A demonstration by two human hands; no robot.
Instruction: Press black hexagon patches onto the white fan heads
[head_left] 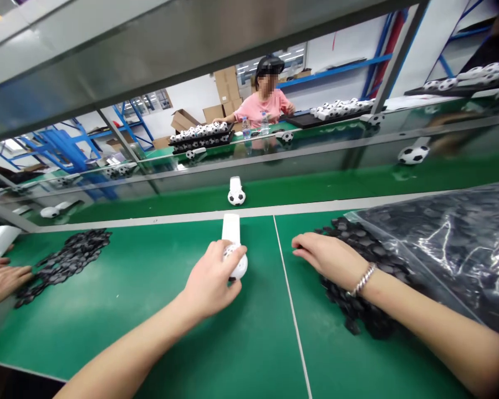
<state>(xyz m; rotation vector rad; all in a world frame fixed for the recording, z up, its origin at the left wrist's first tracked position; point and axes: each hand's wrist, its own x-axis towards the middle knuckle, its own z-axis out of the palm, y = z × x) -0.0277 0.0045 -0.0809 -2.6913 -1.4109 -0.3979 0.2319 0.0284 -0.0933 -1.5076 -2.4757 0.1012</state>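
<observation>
My left hand [212, 280] is closed around the ball-shaped head of a white football-patterned toy [233, 244] that lies on the green bench [149, 332], its white handle pointing away from me. My right hand [326, 257] rests palm down with fingers stretched out at the left edge of a heap of small black parts [357, 244]. It holds nothing that I can see. A beaded bracelet [363, 279] is on my right wrist.
A clear plastic bag [449, 238] of black parts lies at right. Another football toy [236, 194] rides the green conveyor belt behind. At far left another person's hand [2, 282] touches a second heap of black parts [62, 260]. A person in pink sits across, by trays of toys [199, 136].
</observation>
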